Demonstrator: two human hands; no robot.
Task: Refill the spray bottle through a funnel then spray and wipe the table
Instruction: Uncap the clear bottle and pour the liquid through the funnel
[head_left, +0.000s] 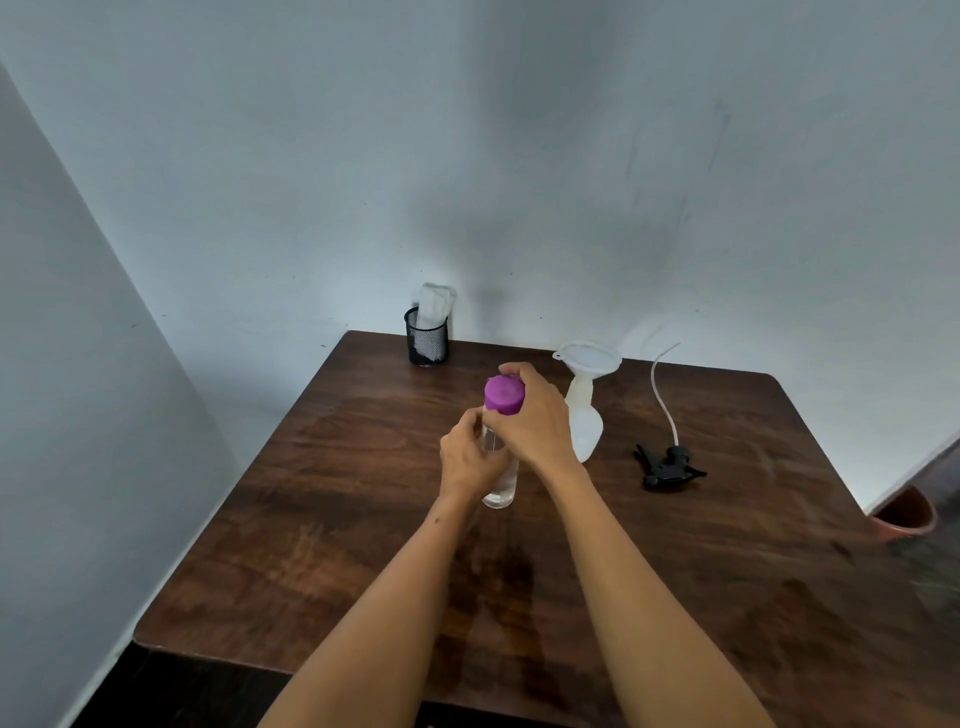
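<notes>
A clear water bottle (501, 488) with a purple cap (502, 395) stands upright in the middle of the brown table (332, 519). My left hand (470, 460) is wrapped around the bottle's body. My right hand (535, 415) grips the purple cap from the right side. Just to the right stands a white spray bottle (586, 426) without its head, with a white funnel (589, 358) sitting in its neck. The black spray head (667, 465) lies on the table further right, its thin white tube (660, 389) curving up toward the wall.
A black mesh cup (427, 338) holding a rolled white cloth (434, 306) stands at the table's back edge by the wall. A reddish bucket (906, 514) sits on the floor off the table's right edge. Walls close in at the back and left.
</notes>
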